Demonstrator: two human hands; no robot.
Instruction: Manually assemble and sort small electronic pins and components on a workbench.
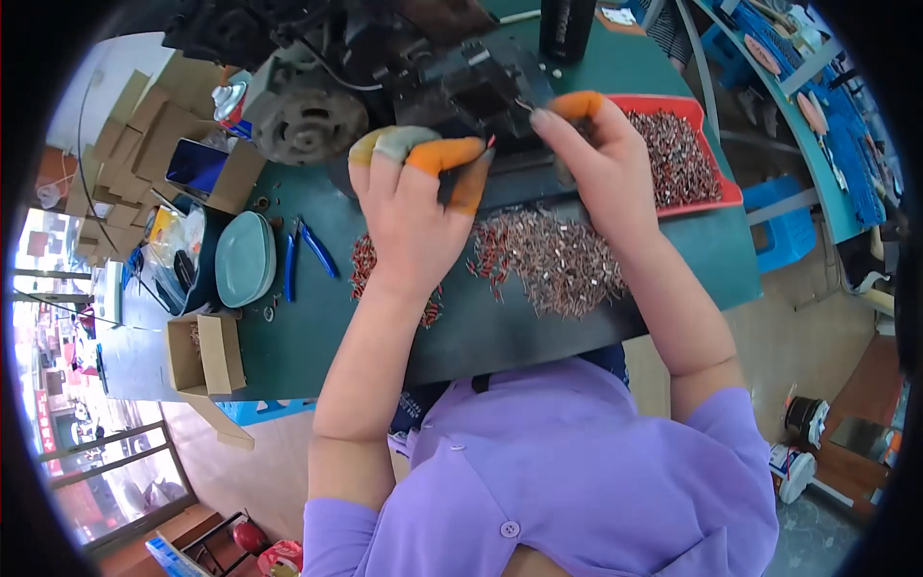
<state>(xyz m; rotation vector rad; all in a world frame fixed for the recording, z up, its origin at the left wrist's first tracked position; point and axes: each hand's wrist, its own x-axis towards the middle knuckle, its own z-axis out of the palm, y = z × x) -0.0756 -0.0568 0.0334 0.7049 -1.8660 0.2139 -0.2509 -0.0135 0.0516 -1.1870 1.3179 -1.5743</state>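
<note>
Two hands [413,216]; one red tray [707,197]; one blue pliers [306,255]; small parts [558,260] uncountable, perhaps hundreds.

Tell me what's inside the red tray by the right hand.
The red tray holds a heap of small reddish-brown metal pieces, much like the pile loose on the dark mat. The right hand covers the tray's left end, so that part cannot be seen.

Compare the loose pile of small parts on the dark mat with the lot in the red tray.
The loose pile lies spread flat on the dark mat, close to the person; the parts in the red tray are heaped within its walls, farther right. The pile shows more silvery metal; the tray's parts look darker, reddish-brown. Both are small, thin pieces.
</note>
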